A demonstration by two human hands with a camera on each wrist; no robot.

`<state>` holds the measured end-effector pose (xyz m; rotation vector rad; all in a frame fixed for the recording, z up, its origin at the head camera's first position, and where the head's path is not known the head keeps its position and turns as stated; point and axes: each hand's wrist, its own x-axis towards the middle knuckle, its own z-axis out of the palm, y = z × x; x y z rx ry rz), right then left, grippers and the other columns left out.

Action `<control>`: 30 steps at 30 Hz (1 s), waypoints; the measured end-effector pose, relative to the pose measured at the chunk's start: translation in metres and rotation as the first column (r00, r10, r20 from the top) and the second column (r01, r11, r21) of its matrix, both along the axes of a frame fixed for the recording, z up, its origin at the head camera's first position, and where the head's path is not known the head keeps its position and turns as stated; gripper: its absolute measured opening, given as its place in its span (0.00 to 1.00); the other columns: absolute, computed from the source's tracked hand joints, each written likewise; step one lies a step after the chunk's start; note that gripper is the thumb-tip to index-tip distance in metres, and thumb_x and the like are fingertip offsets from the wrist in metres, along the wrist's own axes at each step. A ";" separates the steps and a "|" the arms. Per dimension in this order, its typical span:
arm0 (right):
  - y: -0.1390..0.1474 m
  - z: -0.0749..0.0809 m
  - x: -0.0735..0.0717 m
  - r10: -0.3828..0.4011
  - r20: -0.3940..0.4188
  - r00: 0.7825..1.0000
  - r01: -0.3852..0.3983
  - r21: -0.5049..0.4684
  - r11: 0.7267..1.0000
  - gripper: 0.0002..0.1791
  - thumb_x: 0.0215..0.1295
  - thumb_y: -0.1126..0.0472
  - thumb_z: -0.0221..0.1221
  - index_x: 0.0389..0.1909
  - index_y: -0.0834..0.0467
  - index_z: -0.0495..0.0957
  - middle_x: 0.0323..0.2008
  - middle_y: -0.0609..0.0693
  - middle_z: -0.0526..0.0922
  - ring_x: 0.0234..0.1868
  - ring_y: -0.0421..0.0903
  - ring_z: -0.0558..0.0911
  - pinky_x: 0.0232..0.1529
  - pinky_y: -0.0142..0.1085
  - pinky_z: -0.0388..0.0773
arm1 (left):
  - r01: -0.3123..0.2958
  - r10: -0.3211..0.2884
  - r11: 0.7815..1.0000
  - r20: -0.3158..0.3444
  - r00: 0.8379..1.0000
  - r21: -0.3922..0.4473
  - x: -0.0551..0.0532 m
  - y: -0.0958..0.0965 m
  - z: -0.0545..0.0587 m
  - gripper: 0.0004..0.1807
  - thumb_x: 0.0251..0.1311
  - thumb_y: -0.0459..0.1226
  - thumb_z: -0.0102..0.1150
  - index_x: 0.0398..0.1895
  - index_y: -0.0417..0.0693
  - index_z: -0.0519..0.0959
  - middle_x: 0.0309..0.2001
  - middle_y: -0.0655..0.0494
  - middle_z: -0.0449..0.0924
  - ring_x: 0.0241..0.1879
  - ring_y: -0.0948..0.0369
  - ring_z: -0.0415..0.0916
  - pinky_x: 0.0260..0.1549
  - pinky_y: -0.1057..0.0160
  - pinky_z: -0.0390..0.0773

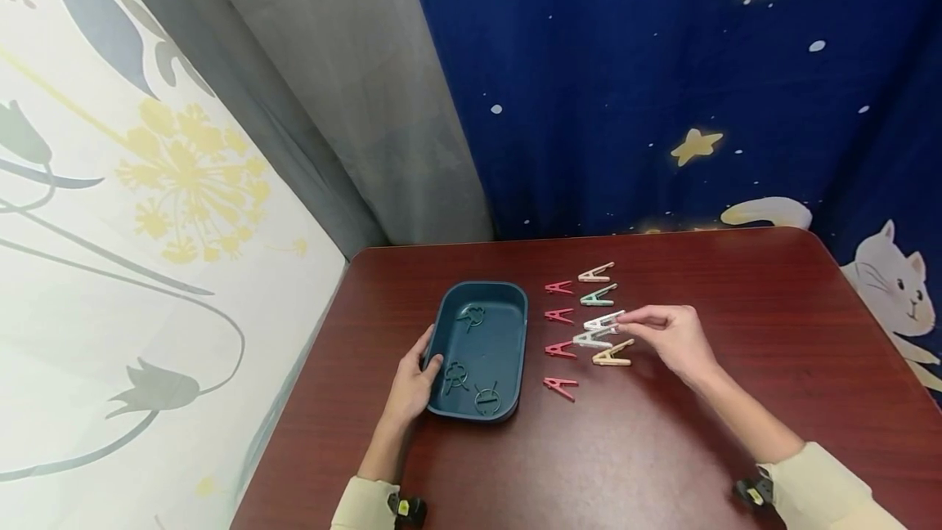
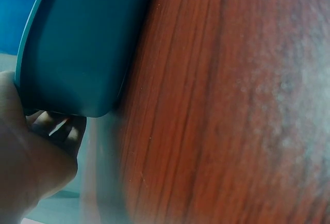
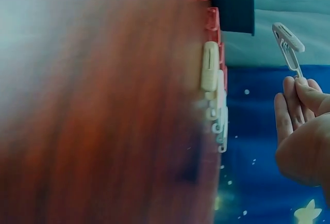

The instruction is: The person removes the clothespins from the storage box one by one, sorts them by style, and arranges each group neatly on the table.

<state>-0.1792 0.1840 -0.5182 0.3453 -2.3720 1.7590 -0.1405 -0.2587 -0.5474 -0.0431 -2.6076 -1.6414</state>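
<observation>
My right hand (image 1: 673,342) pinches one end of a white clothespin (image 3: 289,43) between thumb and fingertips, and the right wrist view shows it raised off the table. Beneath and beside it lie a pale clothespin (image 1: 591,339) and a yellowish clothespin (image 1: 612,355). Farther back are a green clothespin (image 1: 599,296) and a cream clothespin (image 1: 596,273). Several red clothespins, one of them this red clothespin (image 1: 560,350), form a column to their left. With its thumb over the rim, my left hand (image 1: 412,379) grips the left side of a dark teal tray (image 1: 491,350).
Thin dark outlined figures (image 1: 487,400) show on the tray's floor; printed or loose, I cannot tell. The reddish-brown table (image 1: 699,268) backs onto a blue starry curtain (image 1: 625,88) and a grey curtain (image 1: 331,64). A flower-patterned wall (image 1: 147,268) stands left.
</observation>
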 end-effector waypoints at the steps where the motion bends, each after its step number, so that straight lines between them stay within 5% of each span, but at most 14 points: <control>1: 0.002 -0.002 0.003 0.005 0.010 1.000 -0.005 -0.017 1.000 0.07 0.59 0.68 0.77 0.38 0.61 0.93 0.34 0.55 0.92 0.36 0.32 0.87 0.36 0.25 0.80 | 0.001 -0.001 1.000 -0.001 1.000 -0.002 0.000 0.000 0.000 0.34 0.77 0.28 0.55 0.83 0.42 0.61 0.76 0.44 0.70 0.72 0.47 0.69 0.67 0.42 0.68; 13: 0.018 -0.026 0.026 0.125 0.128 0.984 -0.113 -0.099 0.989 0.06 0.60 0.74 0.73 0.39 0.69 0.90 0.37 0.63 0.91 0.38 0.36 0.90 0.37 0.31 0.84 | -0.001 0.001 1.000 -0.002 1.000 -0.012 0.000 -0.001 0.000 0.33 0.78 0.29 0.55 0.83 0.44 0.61 0.74 0.42 0.72 0.70 0.47 0.71 0.66 0.42 0.68; 23: 0.026 -0.038 0.034 0.163 0.202 0.966 -0.158 -0.044 0.987 0.06 0.60 0.71 0.74 0.37 0.66 0.90 0.36 0.60 0.91 0.29 0.35 0.84 0.19 0.30 0.70 | 0.009 -0.009 1.000 -0.010 1.000 0.010 0.000 0.002 0.002 0.34 0.78 0.28 0.55 0.83 0.38 0.59 0.75 0.37 0.70 0.71 0.43 0.70 0.66 0.40 0.67; 30: 0.028 -0.040 0.035 0.159 0.114 0.981 -0.167 0.071 0.983 0.06 0.58 0.71 0.75 0.34 0.59 0.91 0.35 0.53 0.92 0.33 0.36 0.87 0.29 0.28 0.76 | 0.001 -0.001 1.000 -0.004 1.000 0.002 0.000 0.001 0.002 0.34 0.77 0.29 0.56 0.83 0.43 0.61 0.74 0.41 0.72 0.70 0.46 0.70 0.66 0.41 0.68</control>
